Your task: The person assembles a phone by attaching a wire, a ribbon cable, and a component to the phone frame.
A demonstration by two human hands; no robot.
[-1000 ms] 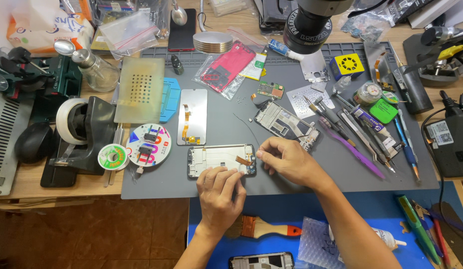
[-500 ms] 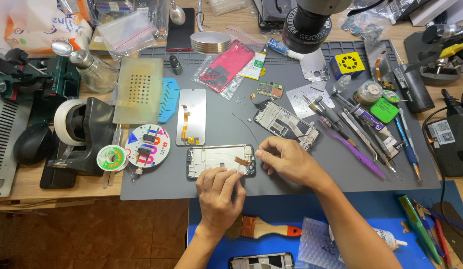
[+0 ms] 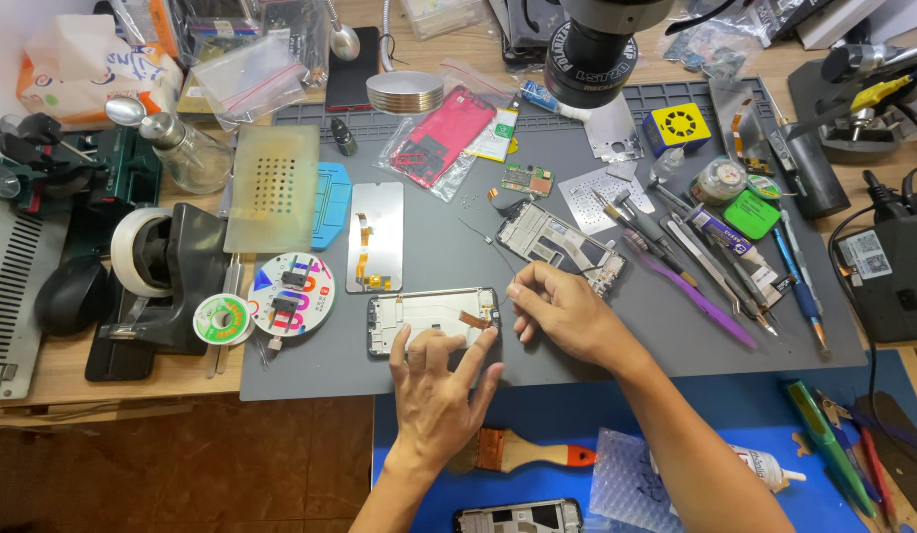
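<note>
An opened phone frame (image 3: 419,313) lies flat on the grey work mat (image 3: 310,370), with a small orange flex cable near its right end. My left hand (image 3: 441,390) rests on the frame's lower edge, fingers spread and pressing it down. My right hand (image 3: 567,314) is at the frame's right end, fingertips pinched together on a thin dark wire that runs up and left across the mat. A second bare phone frame (image 3: 559,245) lies just above my right hand. A silver screen panel (image 3: 374,251) with an orange flex lies above the held frame.
Tweezers and screwdrivers (image 3: 710,265) lie in a row to the right. A round parts dish (image 3: 291,293), a solder spool (image 3: 223,319) and a tape dispenser (image 3: 152,266) sit left. A microscope head (image 3: 602,47) hangs above. A brush (image 3: 523,453) lies on the blue mat.
My right hand has shifted slightly right and up at the frame's end. My left hand's fingers have spread wider over the frame.
</note>
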